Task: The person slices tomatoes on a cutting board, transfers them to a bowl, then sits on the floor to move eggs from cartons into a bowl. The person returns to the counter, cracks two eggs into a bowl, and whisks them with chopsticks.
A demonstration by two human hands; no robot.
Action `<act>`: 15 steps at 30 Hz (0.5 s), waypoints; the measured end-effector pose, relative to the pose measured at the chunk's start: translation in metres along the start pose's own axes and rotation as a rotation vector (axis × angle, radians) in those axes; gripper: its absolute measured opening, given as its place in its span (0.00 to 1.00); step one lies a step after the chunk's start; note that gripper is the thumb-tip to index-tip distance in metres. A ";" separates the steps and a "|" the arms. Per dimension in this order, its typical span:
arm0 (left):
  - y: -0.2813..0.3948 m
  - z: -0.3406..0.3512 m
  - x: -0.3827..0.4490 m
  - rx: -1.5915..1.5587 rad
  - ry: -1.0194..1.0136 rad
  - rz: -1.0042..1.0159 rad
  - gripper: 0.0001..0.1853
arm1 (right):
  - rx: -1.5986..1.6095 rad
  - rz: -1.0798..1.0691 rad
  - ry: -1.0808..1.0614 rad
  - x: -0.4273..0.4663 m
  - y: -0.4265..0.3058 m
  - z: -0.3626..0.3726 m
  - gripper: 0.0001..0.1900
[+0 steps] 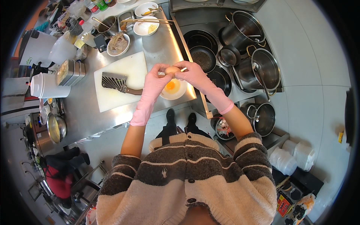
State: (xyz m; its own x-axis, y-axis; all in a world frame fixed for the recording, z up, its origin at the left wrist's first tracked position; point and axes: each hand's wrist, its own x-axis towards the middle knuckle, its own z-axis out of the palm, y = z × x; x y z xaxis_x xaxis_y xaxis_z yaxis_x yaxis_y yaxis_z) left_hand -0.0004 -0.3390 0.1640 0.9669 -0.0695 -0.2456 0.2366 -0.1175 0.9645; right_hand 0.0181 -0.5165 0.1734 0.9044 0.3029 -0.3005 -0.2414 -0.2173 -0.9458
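Note:
My left hand (157, 76) and my right hand (189, 73), both in pink gloves, hold a brown egg (172, 70) between their fingertips. Whether its shell is cracked I cannot tell. Just below it stands a white bowl (180, 95) with a raw egg yolk (170, 85) and egg white in it, partly hidden by my hands. To the left, a cleaver (115, 80) with a patterned blade lies on a white cutting board (108, 102), its handle reaching towards my left wrist.
White bowls, one with meat (118, 44), and wooden chopsticks (146, 20) sit at the counter's back. Frying pans (202, 59) and tall steel pots (264, 67) stand on the stove at right. A person in red (57, 180) is at lower left.

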 end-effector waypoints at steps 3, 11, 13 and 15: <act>-0.004 -0.002 0.001 0.101 -0.004 0.036 0.18 | -0.074 0.012 0.038 0.002 0.003 0.004 0.21; -0.017 -0.003 0.008 0.523 0.000 0.136 0.20 | -0.266 -0.021 0.070 0.012 0.021 0.014 0.23; -0.023 -0.001 0.010 0.585 -0.018 0.190 0.19 | -0.305 -0.006 0.057 0.014 0.024 0.014 0.24; -0.029 0.001 0.010 0.645 -0.007 0.273 0.19 | -0.266 0.012 0.047 0.016 0.028 0.014 0.23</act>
State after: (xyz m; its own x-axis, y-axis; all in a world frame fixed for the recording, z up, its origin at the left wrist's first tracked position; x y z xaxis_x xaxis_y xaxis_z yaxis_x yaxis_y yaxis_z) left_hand 0.0020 -0.3374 0.1334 0.9824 -0.1868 -0.0055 -0.1211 -0.6590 0.7423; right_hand 0.0206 -0.5051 0.1410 0.9189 0.2569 -0.2993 -0.1569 -0.4583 -0.8748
